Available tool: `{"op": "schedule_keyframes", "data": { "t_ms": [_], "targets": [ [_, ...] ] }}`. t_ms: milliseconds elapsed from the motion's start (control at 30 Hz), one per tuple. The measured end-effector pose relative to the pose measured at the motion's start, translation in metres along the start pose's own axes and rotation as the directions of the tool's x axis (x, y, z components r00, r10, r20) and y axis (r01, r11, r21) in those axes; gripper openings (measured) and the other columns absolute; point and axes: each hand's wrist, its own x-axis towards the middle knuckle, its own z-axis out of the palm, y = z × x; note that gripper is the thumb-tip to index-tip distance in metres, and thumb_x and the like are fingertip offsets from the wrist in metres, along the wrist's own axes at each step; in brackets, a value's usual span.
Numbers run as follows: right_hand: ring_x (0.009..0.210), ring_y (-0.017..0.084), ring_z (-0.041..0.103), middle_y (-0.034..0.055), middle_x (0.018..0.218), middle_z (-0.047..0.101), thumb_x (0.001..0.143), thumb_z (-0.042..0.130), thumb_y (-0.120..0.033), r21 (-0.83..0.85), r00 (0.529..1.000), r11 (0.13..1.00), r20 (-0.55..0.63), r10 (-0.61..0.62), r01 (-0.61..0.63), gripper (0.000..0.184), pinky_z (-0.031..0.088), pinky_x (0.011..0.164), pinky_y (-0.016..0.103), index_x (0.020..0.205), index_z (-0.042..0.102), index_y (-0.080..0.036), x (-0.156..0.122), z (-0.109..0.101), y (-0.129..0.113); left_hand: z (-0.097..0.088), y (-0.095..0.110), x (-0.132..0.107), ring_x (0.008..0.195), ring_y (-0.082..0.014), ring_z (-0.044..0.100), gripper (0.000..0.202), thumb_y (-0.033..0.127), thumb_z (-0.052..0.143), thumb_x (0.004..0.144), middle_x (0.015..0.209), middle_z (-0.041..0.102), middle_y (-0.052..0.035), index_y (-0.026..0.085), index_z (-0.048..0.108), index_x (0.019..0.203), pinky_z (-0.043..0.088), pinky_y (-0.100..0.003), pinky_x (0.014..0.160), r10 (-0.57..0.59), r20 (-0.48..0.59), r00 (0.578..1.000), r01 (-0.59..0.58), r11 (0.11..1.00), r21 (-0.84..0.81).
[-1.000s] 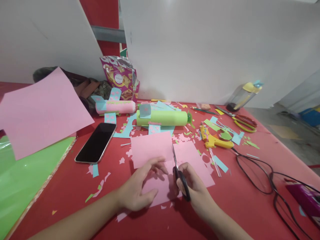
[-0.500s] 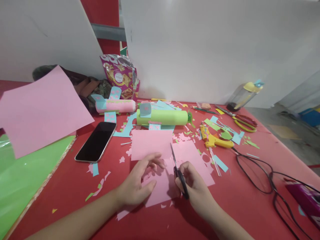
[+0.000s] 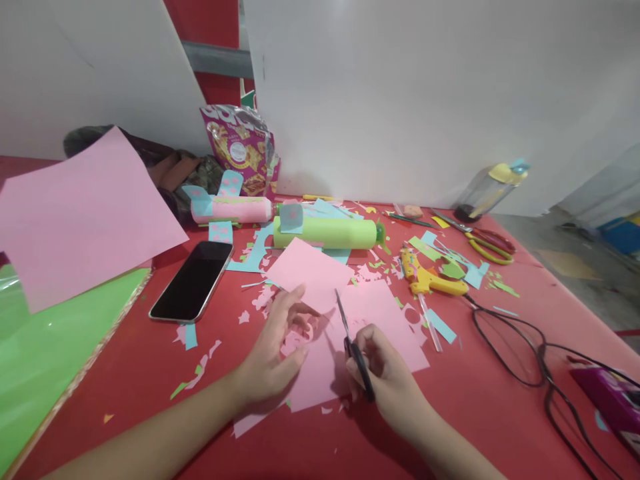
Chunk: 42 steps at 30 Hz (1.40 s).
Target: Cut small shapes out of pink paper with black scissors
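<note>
My right hand [image 3: 383, 363] is closed round the black handles of a pair of scissors [image 3: 361, 368]. The blades point up and away, over the lower edge of a small pink paper sheet [image 3: 311, 270]. My left hand [image 3: 275, 350] is open, thumb apart from its curved fingers, with the fingertips at that sheet's near left edge. Whether they press on it is hard to see. Beneath both hands lies more pink paper [image 3: 385, 317]. Small pink cut-outs [image 3: 299, 337] lie between my left thumb and fingers.
Beyond the paper lie a green paper-wrapped bottle [image 3: 330, 234] and a pink one with blue fins [image 3: 240, 210]. A phone [image 3: 193, 281] is at left, near a large pink sheet [image 3: 90, 220]. At right are a yellow glue gun [image 3: 435, 283], its cable, larger scissors [image 3: 487, 245] and scraps.
The small pink sheet has turned, so a corner now points away from me over the green bottle's edge. My left fingers have shifted slightly left, and the scissors slightly left too.
</note>
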Motion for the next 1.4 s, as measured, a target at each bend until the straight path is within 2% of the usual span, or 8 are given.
{"op": "schedule_keyframes", "data": {
  "t_ms": [200,333,533,733,900,1067,1400],
  "targets": [
    [0.032,0.006,0.041,-0.0130,0.040,0.044,0.072,0.054,-0.028,-0.002,1.000,1.000,-0.004,0.025,-0.025,0.026,0.036,0.036,0.019,0.069,0.029,-0.023,-0.001,0.002,0.002,-0.003,0.007,-0.001,0.097,-0.0190,0.043,0.055,0.006,0.040,0.071,0.109,0.041,-0.0087,0.023,0.027,0.122,0.037,-0.040,0.086,-0.009,0.222,0.975,-0.005,0.998,0.063],
    [0.034,0.006,0.040,-0.0128,0.043,0.042,0.069,0.059,-0.029,-0.011,1.000,1.000,0.012,0.024,-0.024,0.030,0.034,0.037,0.018,0.068,0.030,-0.023,-0.002,0.003,-0.001,-0.003,0.011,0.000,0.095,-0.0195,0.044,0.055,0.005,0.039,0.068,0.107,0.044,-0.0092,0.021,0.030,0.120,0.039,-0.040,0.083,-0.036,0.227,0.973,0.031,0.999,0.028],
    [0.035,0.006,0.042,-0.0127,0.043,0.042,0.068,0.061,-0.039,-0.007,0.999,1.000,0.036,-0.012,0.012,0.035,0.034,0.040,0.019,0.070,0.030,-0.022,-0.002,0.002,-0.004,-0.003,0.011,0.000,0.088,-0.0186,0.048,0.059,0.004,0.039,0.065,0.100,0.046,-0.0085,0.019,0.029,0.121,0.042,-0.041,0.080,0.005,0.280,0.960,0.021,0.996,-0.090],
    [0.037,0.006,0.041,-0.0115,0.048,0.040,0.066,0.061,-0.049,0.007,0.997,0.999,0.072,-0.041,0.040,0.040,0.034,0.040,0.020,0.071,0.032,-0.022,-0.002,-0.001,-0.005,-0.003,0.013,0.000,0.090,-0.0197,0.050,0.062,0.002,0.039,0.062,0.099,0.046,-0.0080,0.020,0.030,0.120,0.043,-0.041,0.080,0.023,0.320,0.947,0.014,0.994,-0.112],
    [0.036,0.006,0.042,-0.0113,0.047,0.041,0.067,0.060,-0.048,-0.019,0.998,1.000,0.056,-0.014,0.015,0.038,0.034,0.040,0.020,0.070,0.033,-0.022,-0.002,0.000,-0.007,-0.003,0.014,0.001,0.087,-0.0190,0.050,0.060,0.002,0.040,0.062,0.096,0.046,-0.0077,0.019,0.032,0.119,0.044,-0.039,0.078,0.025,0.308,0.951,0.012,0.993,-0.118],
    [0.034,0.006,0.041,-0.0121,0.043,0.040,0.069,0.060,-0.038,-0.054,1.000,0.999,0.026,0.003,-0.001,0.032,0.033,0.038,0.018,0.068,0.032,-0.022,-0.001,0.001,-0.007,-0.003,0.012,0.001,0.084,-0.0183,0.052,0.054,0.004,0.041,0.065,0.094,0.047,-0.0073,0.019,0.035,0.117,0.044,-0.037,0.076,0.037,0.262,0.964,0.002,0.989,-0.147],
    [0.033,0.004,0.039,-0.0130,0.042,0.040,0.069,0.058,-0.025,-0.033,1.000,0.999,0.025,0.018,-0.017,0.026,0.032,0.037,0.016,0.068,0.032,-0.021,-0.001,0.002,-0.006,-0.002,0.012,0.003,0.076,-0.0154,0.052,0.037,0.006,0.040,0.070,0.085,0.049,-0.0049,0.017,0.045,0.105,0.047,-0.031,0.067,-0.038,0.135,0.990,0.060,0.985,-0.160]
  ]
}}
